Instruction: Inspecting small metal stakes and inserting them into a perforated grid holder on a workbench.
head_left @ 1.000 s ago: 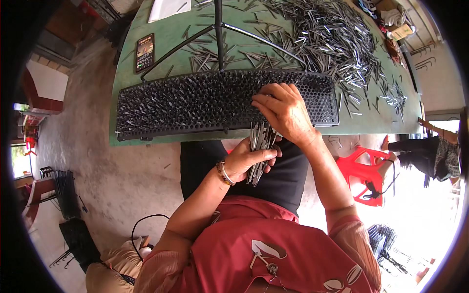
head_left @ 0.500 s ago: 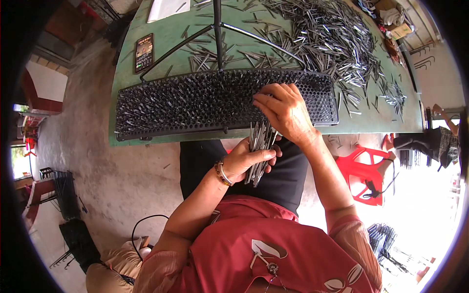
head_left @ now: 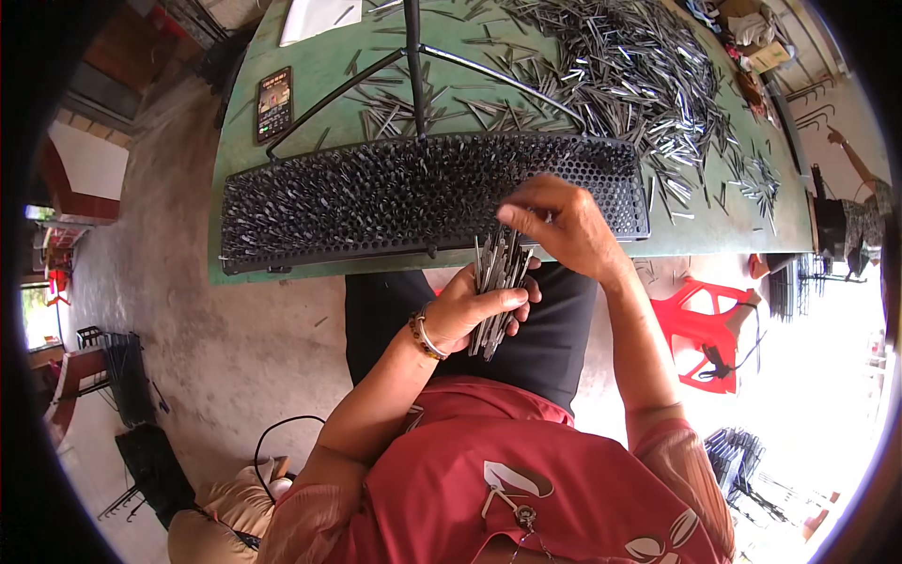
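— Is any lettering readable here?
— None. The phone (head_left: 273,105) on the green tabletop (head_left: 324,66), between ten and eleven o'clock, shows small pale marks on its screen (head_left: 274,101).
— Letters or numbers?
— Too small to tell. One row runs near the screen's twelve o'clock end; more cluster toward six o'clock.

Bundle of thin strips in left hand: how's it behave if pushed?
The bundle would probably splay when pushed: no tie shows around it. Its strips look stiff, poking out straight beyond the left hand. Their shine suggests smooth sides, so they may slide past each other.
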